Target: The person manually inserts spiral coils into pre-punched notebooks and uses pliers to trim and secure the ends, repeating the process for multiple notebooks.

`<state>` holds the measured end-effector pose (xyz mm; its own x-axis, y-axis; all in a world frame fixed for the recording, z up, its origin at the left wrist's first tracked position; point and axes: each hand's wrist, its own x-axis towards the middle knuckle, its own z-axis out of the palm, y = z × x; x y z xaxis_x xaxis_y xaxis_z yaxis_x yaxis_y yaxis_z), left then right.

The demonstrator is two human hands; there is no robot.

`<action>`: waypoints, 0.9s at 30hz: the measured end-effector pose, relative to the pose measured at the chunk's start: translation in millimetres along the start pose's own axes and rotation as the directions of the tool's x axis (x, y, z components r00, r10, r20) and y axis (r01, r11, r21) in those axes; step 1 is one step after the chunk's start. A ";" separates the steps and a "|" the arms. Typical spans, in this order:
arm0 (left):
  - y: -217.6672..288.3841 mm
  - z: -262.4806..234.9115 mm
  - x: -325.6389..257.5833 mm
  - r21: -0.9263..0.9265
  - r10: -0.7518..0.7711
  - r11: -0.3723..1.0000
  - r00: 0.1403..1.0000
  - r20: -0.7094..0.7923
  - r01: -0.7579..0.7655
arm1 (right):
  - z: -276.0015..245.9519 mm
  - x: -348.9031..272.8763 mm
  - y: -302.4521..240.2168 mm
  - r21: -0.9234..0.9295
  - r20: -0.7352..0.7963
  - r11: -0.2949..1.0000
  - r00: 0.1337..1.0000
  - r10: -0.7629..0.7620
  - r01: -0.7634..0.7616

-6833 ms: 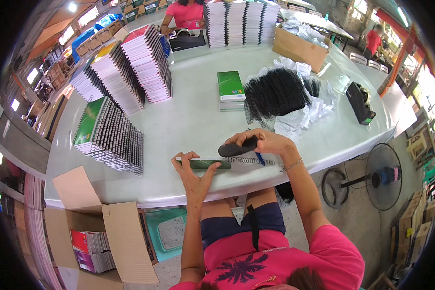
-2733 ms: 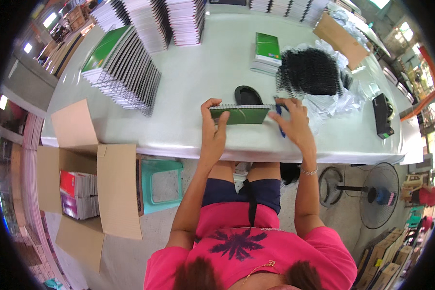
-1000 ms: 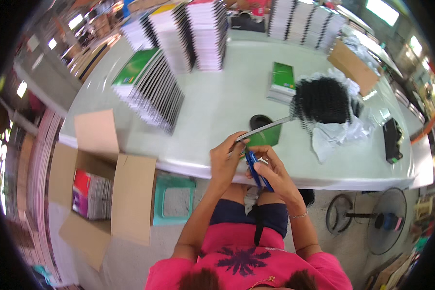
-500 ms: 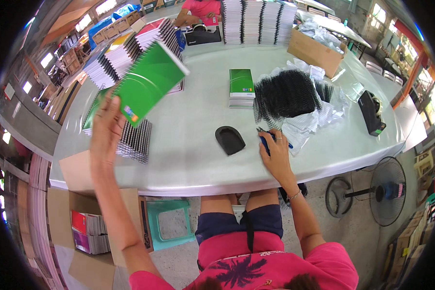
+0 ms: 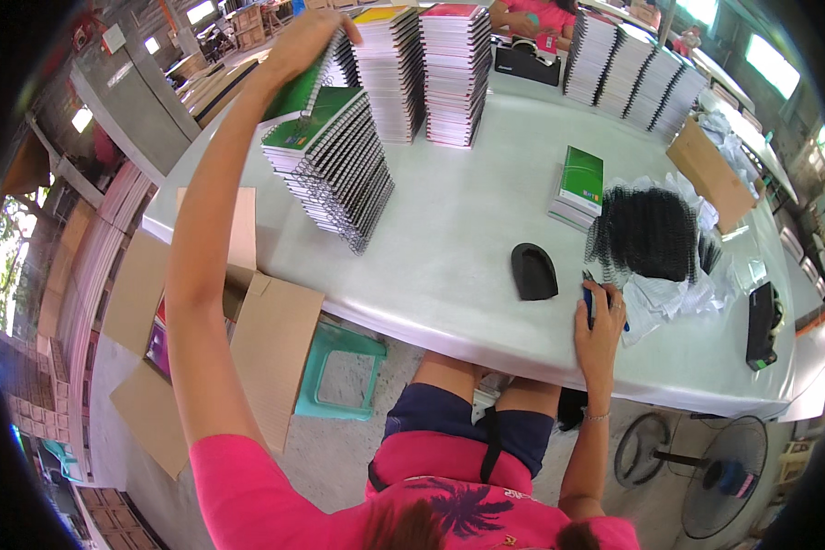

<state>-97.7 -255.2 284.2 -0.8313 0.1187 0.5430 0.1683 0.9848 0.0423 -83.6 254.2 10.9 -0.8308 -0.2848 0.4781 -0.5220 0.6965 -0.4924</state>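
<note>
Currently | green notebook (image 5: 295, 95): held below left fingers (image 5: 344, 25) | pliers (image 5: 588, 302): under right fingers (image 5: 600, 298)

From here, the left arm (image 5: 199, 293) blocks some of the brown box (image 5: 275, 348). The right hand (image 5: 599, 323) covers part of the blue cutters (image 5: 588, 299). The top edge cuts off the head of the person (image 5: 548, 13) across the worktop (image 5: 449, 238).

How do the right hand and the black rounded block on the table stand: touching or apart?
Apart: the head view shows bare tabletop between the right hand and the black rounded block.
</note>
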 end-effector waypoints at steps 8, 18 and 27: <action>12.1 47.5 -33.5 0.080 -0.283 0.959 0.899 0.333 0.272 | -4.5 3.0 -0.6 -0.001 0.017 1.000 1.000 0.004 -0.004; 19.6 25.3 -55.7 -0.051 -0.221 0.961 0.863 0.453 0.273 | -2.5 2.1 0.1 0.009 -0.002 1.000 1.000 -0.016 0.016; 26.0 30.3 -55.2 0.051 -0.282 0.956 0.857 0.431 0.289 | -0.3 1.0 5.9 0.003 -0.058 1.000 0.998 -0.024 0.024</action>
<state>-63.4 -232.3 229.9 -0.9883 -0.1216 0.0925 -0.1064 0.9822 0.1545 -87.4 258.1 8.7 -0.8056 -0.2621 0.5313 -0.5423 0.6875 -0.4831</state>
